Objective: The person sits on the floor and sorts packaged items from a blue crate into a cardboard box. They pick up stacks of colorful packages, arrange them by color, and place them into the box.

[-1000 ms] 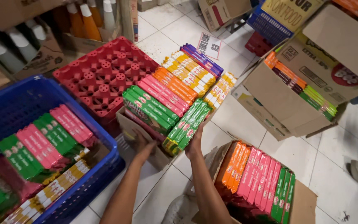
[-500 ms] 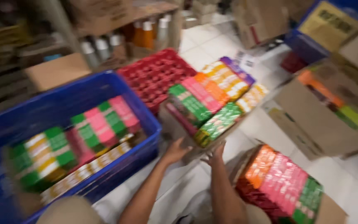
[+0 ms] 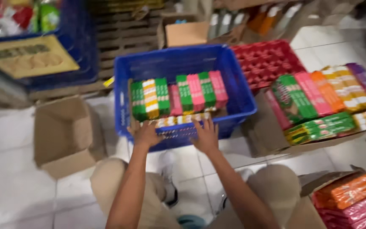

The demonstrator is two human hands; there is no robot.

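Note:
A blue plastic crate [image 3: 170, 57] stands on the white tiled floor in front of me. It holds rows of green, pink and yellow-white wrapped packs [image 3: 178, 95]. My left hand [image 3: 146, 135] curls over the crate's near rim at the left. My right hand [image 3: 206, 136] lies against the near rim a little to the right, fingers spread and touching the front row of yellow-white packs. Both forearms reach forward over my knees. The picture is somewhat blurred.
An open cardboard box [image 3: 259, 133] full of coloured packs sits right of the crate, a red plastic tray [image 3: 267, 61] behind it. An empty cardboard box [image 3: 66, 135] lies to the left. Another box of orange and pink packs [image 3: 352, 199] is at lower right. More blue crates [image 3: 79, 46] stand behind.
The view has swung left, bringing the blue crate to the centre. My hands have left the cardboard box of packs and moved onto the crate's near rim.

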